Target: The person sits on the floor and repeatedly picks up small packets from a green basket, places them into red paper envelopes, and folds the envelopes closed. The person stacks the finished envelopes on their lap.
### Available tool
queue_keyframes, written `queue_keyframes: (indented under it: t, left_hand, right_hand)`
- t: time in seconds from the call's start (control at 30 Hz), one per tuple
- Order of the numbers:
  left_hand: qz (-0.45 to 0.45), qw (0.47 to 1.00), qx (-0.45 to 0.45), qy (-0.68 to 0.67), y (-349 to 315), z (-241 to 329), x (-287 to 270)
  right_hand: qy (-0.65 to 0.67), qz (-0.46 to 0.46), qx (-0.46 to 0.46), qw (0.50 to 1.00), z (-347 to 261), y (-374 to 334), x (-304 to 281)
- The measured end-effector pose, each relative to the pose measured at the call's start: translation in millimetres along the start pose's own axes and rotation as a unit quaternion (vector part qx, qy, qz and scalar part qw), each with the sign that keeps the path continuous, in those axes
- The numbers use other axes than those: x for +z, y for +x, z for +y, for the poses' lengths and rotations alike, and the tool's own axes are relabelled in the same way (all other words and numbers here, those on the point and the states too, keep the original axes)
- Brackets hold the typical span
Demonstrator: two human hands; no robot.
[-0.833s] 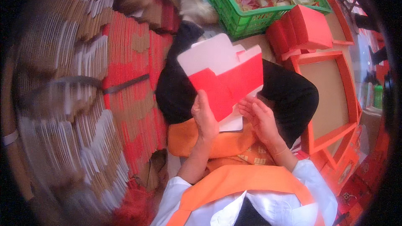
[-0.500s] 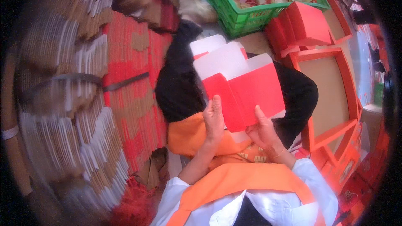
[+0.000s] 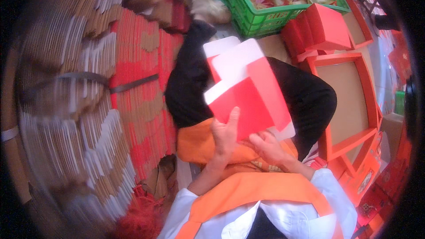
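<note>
A red carton (image 3: 244,107) with white inner flaps is held above my lap, part folded, its flaps standing open at the far end. My left hand (image 3: 224,136) grips its near left corner, thumb lying on the red panel and fingers hidden beneath. At the near edge, my right hand (image 3: 269,147) has its fingers curled in and pressed against the carton. White end flaps stick out at the carton's far end, and a small one shows beside my right hand. The carton is slightly blurred.
Tall stacks of flat red, brown and white cartons (image 3: 133,106), bound with a dark strap (image 3: 133,84), fill the left side. Ahead stands a green crate (image 3: 265,20) of small packets. To the right are folded red boxes (image 3: 325,28) and an orange-rimmed tray (image 3: 345,97).
The carton has turned in my hands, so a different broad red panel faces up. My right hand has moved slightly left and down along its edge, its fingers now curled.
</note>
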State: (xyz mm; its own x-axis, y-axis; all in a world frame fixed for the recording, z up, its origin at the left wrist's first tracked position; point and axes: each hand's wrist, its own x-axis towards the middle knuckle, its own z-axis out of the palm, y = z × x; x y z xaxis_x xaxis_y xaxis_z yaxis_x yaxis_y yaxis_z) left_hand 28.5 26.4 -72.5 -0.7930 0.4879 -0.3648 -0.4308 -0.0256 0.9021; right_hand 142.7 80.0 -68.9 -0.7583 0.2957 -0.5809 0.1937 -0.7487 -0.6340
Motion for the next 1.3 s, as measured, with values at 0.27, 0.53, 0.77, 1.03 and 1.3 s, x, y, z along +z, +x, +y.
queue_keyframes:
  t: [0.27, 0.53, 0.77, 1.03, 1.3]
  left_hand:
    - [-0.057, 0.993, -0.003, 0.099, -19, 7, -34]
    - [-0.190, 0.970, -0.067, 0.138, -53, -12, -56]
    - [-0.233, 0.963, -0.043, 0.130, -50, -22, -58]
    - [-0.299, 0.921, 0.045, 0.246, -31, -32, -74]
    - [-0.165, 0.982, -0.007, 0.091, -51, -13, -50]
  right_hand:
    - [-0.269, -0.051, -0.311, 0.910, -65, -33, -27]
    - [-0.442, -0.037, -0.279, 0.852, -37, 11, -42]
    - [-0.419, 0.014, -0.257, 0.871, -25, 15, -48]
    - [-0.341, -0.095, -0.263, 0.897, -10, -6, -66]
    - [-0.163, 0.044, -0.388, 0.906, 1, -9, -34]
